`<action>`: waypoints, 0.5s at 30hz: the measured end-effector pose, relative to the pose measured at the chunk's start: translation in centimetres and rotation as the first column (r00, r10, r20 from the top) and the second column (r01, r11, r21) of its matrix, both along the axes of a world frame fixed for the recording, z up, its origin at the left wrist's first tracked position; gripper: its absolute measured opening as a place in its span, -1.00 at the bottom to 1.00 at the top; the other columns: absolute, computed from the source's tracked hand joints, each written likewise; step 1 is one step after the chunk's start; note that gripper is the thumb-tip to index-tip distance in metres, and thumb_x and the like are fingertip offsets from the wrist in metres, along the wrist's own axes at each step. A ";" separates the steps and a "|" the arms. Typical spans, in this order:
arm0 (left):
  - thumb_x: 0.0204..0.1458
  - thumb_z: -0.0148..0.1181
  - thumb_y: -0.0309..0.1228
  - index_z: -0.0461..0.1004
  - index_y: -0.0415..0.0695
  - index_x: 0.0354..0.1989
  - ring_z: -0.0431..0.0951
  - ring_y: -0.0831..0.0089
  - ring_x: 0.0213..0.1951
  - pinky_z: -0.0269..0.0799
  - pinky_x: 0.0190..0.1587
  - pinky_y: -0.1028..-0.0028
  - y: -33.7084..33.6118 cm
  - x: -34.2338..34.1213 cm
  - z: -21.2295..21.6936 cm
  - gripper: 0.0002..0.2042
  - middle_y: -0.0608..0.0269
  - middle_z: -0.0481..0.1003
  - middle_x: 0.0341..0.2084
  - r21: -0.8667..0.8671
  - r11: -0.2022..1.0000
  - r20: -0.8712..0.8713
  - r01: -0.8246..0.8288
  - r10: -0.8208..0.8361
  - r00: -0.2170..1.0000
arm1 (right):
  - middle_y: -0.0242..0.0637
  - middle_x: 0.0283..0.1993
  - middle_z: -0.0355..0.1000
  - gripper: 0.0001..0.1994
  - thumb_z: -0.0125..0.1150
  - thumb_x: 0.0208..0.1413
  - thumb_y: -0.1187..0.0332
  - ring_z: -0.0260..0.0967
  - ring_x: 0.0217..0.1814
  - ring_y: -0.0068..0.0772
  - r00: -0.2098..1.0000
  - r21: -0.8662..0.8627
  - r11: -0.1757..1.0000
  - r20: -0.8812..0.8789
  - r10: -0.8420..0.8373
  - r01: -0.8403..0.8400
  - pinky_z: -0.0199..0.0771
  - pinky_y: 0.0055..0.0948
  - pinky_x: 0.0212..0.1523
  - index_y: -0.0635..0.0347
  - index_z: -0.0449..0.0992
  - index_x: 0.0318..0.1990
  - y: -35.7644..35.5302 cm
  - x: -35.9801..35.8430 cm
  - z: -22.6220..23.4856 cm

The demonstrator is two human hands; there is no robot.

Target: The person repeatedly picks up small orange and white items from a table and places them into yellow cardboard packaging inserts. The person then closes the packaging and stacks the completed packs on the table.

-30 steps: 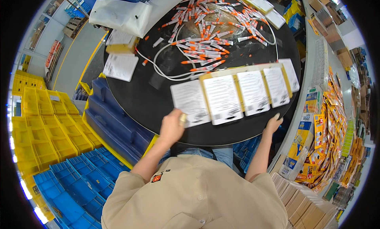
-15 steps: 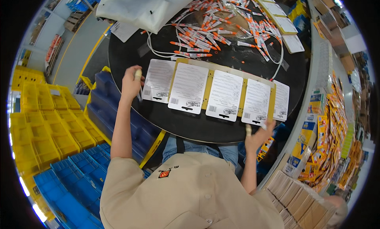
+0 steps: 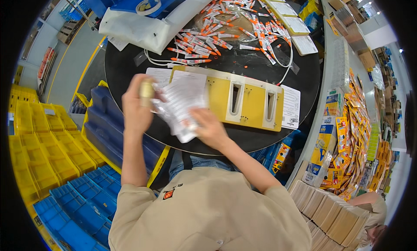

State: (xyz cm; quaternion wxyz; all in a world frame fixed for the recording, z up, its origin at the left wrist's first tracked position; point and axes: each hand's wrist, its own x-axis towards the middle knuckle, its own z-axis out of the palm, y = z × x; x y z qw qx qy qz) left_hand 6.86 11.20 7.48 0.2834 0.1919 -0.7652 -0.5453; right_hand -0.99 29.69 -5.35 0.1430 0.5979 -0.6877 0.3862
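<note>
A stack of white printed blister cards (image 3: 187,94), blurred by motion, is gathered at the left end of a yellow slotted fixture board (image 3: 253,102). My left hand (image 3: 138,102), with a pale finger cot on it, grips the cards at their left side, where clear plastic shows. My right hand (image 3: 209,128) closes on their lower right edge. Two pale-rimmed slots of the board lie bare. One white card (image 3: 291,105) rests at the board's right end, and another card (image 3: 159,75) shows behind its left end.
Orange-capped small tubes (image 3: 195,44) lie heaped at the back of the round black table (image 3: 173,144), inside a white cable loop. A second yellow board with cards (image 3: 295,25) stands at the far right. Yellow bins (image 3: 47,142) and blue bins (image 3: 78,203) flank me on the left.
The cards laid along the board have been lifted and gathered toward the left. My right hand has swept left from the board's right end; my left hand has come in against the cards.
</note>
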 end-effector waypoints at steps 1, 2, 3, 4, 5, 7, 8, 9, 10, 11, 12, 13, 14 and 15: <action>0.12 -0.06 -0.48 0.37 -0.15 -0.23 0.55 0.51 -0.47 0.39 -0.46 0.57 2.1 -0.7 0.5 -0.90 0.28 0.48 -0.49 0.124 0.983 0.064 0.139 -0.148 0.987 | -0.20 0.04 0.38 -0.67 0.14 -0.02 0.47 0.35 0.07 -0.16 0.987 0.177 0.981 -0.124 0.101 -0.078 0.40 -0.28 0.03 -0.02 0.51 -0.05 -1.2 -0.4 0.2; 0.04 0.00 -0.50 0.35 -0.15 -0.21 0.55 0.35 -0.36 0.44 -0.29 0.42 3.8 -1.9 0.9 -0.86 0.19 0.47 -0.42 -0.167 0.942 0.108 0.291 -0.276 0.955 | -0.21 -0.02 0.37 -0.71 0.15 -0.02 0.45 0.37 -0.01 -0.18 0.811 -0.138 0.984 0.560 0.173 -0.114 0.41 -0.32 -0.03 0.00 0.51 -0.08 -2.0 -0.5 0.3; -0.03 0.07 -0.49 0.33 -0.14 -0.21 0.52 0.22 -0.28 0.41 -0.18 0.31 6.4 -3.0 0.9 -0.81 0.13 0.45 -0.38 -0.006 0.902 0.072 0.432 -0.431 0.900 | -0.23 -0.09 0.37 -0.75 0.15 0.01 0.43 0.37 -0.10 -0.21 0.618 -0.172 0.983 0.766 0.175 -0.065 0.41 -0.34 -0.10 0.04 0.51 -0.11 -2.0 -2.0 0.4; -0.06 0.12 -0.49 0.31 -0.16 -0.21 0.52 0.18 -0.30 0.41 -0.21 0.31 8.2 -3.9 1.0 -0.78 0.13 0.45 -0.38 -0.088 0.835 0.046 0.543 -0.541 0.840 | -0.25 -0.17 0.36 -0.79 0.15 0.03 0.41 0.37 -0.18 -0.24 0.518 -0.156 0.987 0.848 0.115 0.037 0.41 -0.35 -0.17 0.07 0.51 -0.15 -1.6 -3.4 0.3; -0.04 0.13 -0.51 0.29 -0.19 -0.20 0.53 0.14 -0.29 0.43 -0.21 0.31 10.1 -5.1 0.5 -0.77 0.11 0.46 -0.38 -0.134 0.783 0.006 0.607 -0.612 0.791 | -0.28 -0.25 0.36 -0.83 0.14 0.06 0.39 0.36 -0.26 -0.29 0.754 0.063 0.993 0.646 -0.119 0.104 0.41 -0.36 -0.25 0.14 0.51 -0.18 0.4 -6.6 0.2; 0.01 0.11 -0.57 0.32 -0.17 -0.10 0.57 0.33 -0.28 0.53 -0.28 0.41 13.2 -7.4 -1.0 -0.74 0.17 0.50 -0.30 -0.120 0.712 0.040 0.692 -0.693 0.720 | -0.26 -0.33 0.40 -0.78 0.17 0.10 0.26 0.34 -0.35 -0.36 0.618 0.056 0.844 0.655 -0.434 0.533 0.37 -0.34 -0.35 0.24 0.50 -0.23 6.7 -13.8 0.3; 0.01 0.11 -0.58 0.31 -0.20 -0.14 0.57 0.26 -0.32 0.51 -0.27 0.38 14.4 -8.8 -2.2 -0.76 0.16 0.51 -0.36 -0.050 0.693 0.078 0.719 -0.715 0.695 | -0.26 -0.37 0.42 -0.72 0.18 0.12 0.20 0.33 -0.40 -0.40 0.479 -0.020 0.722 0.761 -0.438 0.692 0.36 -0.33 -0.40 0.29 0.50 -0.26 10.0 -17.5 0.1; 0.00 0.12 -0.58 0.31 -0.20 -0.16 0.57 0.23 -0.33 0.50 -0.27 0.36 15.2 -10.1 -3.6 -0.78 0.15 0.51 -0.38 -0.050 0.691 0.114 0.721 -0.714 0.691 | -0.20 -0.38 0.48 -0.69 0.18 0.14 0.15 0.37 -0.44 -0.38 0.442 -0.017 0.595 0.688 -0.576 0.803 0.39 -0.34 -0.46 0.28 0.53 -0.24 15.2 -20.7 0.5; -0.01 0.12 -0.58 0.32 -0.21 -0.19 0.56 0.20 -0.33 0.49 -0.27 0.34 15.9 -11.4 -5.0 -0.79 0.13 0.51 -0.40 -0.052 0.690 0.148 0.722 -0.710 0.689 | -0.18 -0.40 0.50 -0.64 0.22 0.12 0.13 0.42 -0.43 -0.37 0.424 -0.229 0.385 0.706 -0.567 0.894 0.46 -0.33 -0.42 0.32 0.53 -0.21 19.5 -23.2 0.6; -0.02 0.13 -0.57 0.32 -0.21 -0.22 0.56 0.17 -0.34 0.48 -0.27 0.32 16.5 -12.6 -6.5 -0.81 0.12 0.51 -0.41 -0.020 0.689 0.211 0.725 -0.706 0.677 | -0.16 -0.42 0.51 -0.59 0.25 0.09 0.10 0.46 -0.42 -0.36 0.341 -0.363 0.116 0.652 -0.677 0.924 0.52 -0.32 -0.39 0.36 0.53 -0.19 23.8 -25.5 0.9; -0.02 0.14 -0.56 0.32 -0.22 -0.25 0.56 0.14 -0.34 0.47 -0.27 0.30 17.1 -13.6 -7.9 -0.82 0.10 0.51 -0.43 -0.071 0.699 0.208 0.712 -0.687 0.696 | -0.09 -0.33 0.50 -0.57 0.26 0.09 0.10 0.49 -0.34 -0.31 -0.167 -0.092 -0.254 0.535 -0.828 0.963 0.54 -0.32 -0.35 0.41 0.51 -0.18 28.2 -26.4 1.6; -0.03 0.15 -0.55 0.32 -0.22 -0.27 0.55 0.10 -0.34 0.46 -0.27 0.28 17.5 -14.7 -9.2 -0.83 0.08 0.51 -0.45 -0.095 0.705 0.232 0.702 -0.670 0.705 | -0.06 -0.30 0.49 -0.63 0.20 0.14 0.17 0.49 -0.34 -0.29 0.393 -0.551 -0.193 0.761 -0.516 0.812 0.53 -0.34 -0.39 0.42 0.51 -0.24 30.5 -27.3 1.6; -0.04 0.16 -0.54 0.33 -0.23 -0.30 0.55 0.07 -0.34 0.45 -0.27 0.26 18.0 -15.7 -10.3 -0.84 0.07 0.51 -0.46 -0.102 0.707 0.290 0.700 -0.652 0.701 | -0.06 -0.29 0.49 -0.70 0.09 0.18 0.25 0.47 -0.34 -0.31 0.490 -0.589 -0.428 0.808 -0.326 0.686 0.52 -0.35 -0.43 0.40 0.50 -0.22 32.2 -28.7 2.3; -0.05 0.17 -0.53 0.33 -0.23 -0.32 0.55 0.06 -0.33 0.44 -0.28 0.25 18.6 -16.5 -11.3 -0.84 0.05 0.51 -0.47 -0.109 0.712 0.306 0.694 -0.640 0.705 | -0.07 -0.28 0.49 -0.71 0.06 0.19 0.27 0.47 -0.33 -0.33 0.376 -0.582 -0.364 0.782 -0.497 0.727 0.51 -0.36 -0.43 0.39 0.49 -0.20 32.5 -29.8 2.5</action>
